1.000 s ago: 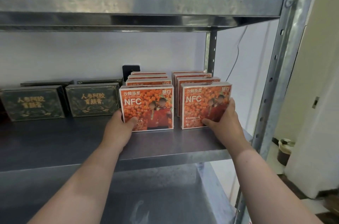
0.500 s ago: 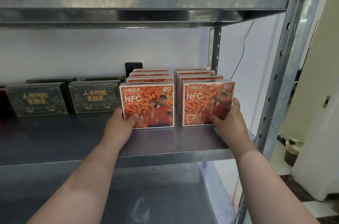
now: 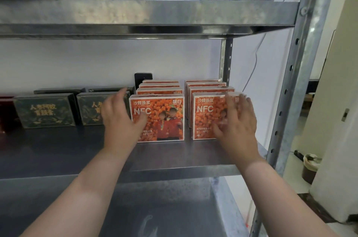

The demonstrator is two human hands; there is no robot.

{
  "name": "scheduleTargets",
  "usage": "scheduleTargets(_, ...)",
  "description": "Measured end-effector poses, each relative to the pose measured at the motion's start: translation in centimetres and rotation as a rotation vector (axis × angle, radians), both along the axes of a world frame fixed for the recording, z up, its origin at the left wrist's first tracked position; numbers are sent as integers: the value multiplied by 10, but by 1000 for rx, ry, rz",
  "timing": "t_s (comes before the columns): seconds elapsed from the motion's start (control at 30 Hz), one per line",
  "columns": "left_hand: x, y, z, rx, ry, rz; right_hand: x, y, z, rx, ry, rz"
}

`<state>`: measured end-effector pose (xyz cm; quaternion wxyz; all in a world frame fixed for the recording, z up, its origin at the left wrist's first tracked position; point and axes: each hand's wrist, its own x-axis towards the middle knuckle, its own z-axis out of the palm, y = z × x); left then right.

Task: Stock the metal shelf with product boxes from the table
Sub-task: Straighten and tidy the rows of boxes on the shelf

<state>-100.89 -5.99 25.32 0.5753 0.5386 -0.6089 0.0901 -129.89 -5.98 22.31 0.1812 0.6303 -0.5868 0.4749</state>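
Observation:
Two rows of orange NFC product boxes stand upright on the middle metal shelf [image 3: 174, 155]. The left front box [image 3: 164, 116] and the right front box [image 3: 207, 118] face me, with several more behind each. My left hand [image 3: 120, 120] hovers with spread fingers in front of the left edge of the left front box, holding nothing. My right hand [image 3: 238, 122] is spread in front of the right half of the right front box, blurred by motion, and grips nothing.
Dark green boxes [image 3: 46, 112] stand at the shelf's left, with a dark red one at the far left edge. The upper shelf [image 3: 155, 13] carries bags and a cardboard box. A perforated upright post [image 3: 290, 81] bounds the right side. A lower shelf lies below.
Both hands have let go of the front boxes' lower corners and lifted, fingers spread, in front of the box faces. The boxes stay in place.

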Motion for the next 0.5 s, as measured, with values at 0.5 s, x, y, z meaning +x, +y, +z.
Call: scheduleTargets(0.5,-55,-22,29,291,-903,210,15,-22,52,264,407,-34)
